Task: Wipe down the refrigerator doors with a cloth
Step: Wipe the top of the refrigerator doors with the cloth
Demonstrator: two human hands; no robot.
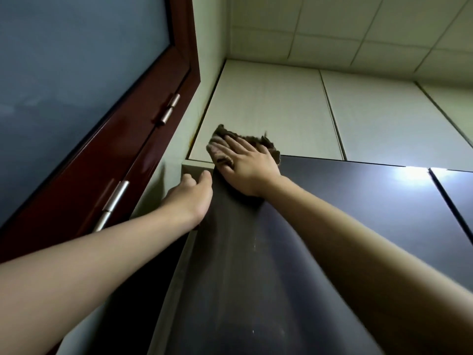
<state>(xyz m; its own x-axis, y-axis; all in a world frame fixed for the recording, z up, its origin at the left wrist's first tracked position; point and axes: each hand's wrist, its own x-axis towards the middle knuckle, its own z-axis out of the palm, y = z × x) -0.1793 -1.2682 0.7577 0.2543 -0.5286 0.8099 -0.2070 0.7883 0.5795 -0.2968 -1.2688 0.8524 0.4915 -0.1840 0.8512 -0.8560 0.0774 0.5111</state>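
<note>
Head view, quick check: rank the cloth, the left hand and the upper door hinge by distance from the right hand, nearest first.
1. cloth: directly under the right hand, pressed at the top left corner of the refrigerator door.
2. left hand: just lower left, gripping the door's left edge.
3. upper hinge: farther left, on the red wooden frame.

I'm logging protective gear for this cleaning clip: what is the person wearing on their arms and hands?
Nothing: the left forearm and right forearm are bare to the frame edge, without sleeves. The left hand and right hand wear no gloves, and no watch, bracelet or ring shows.
</note>
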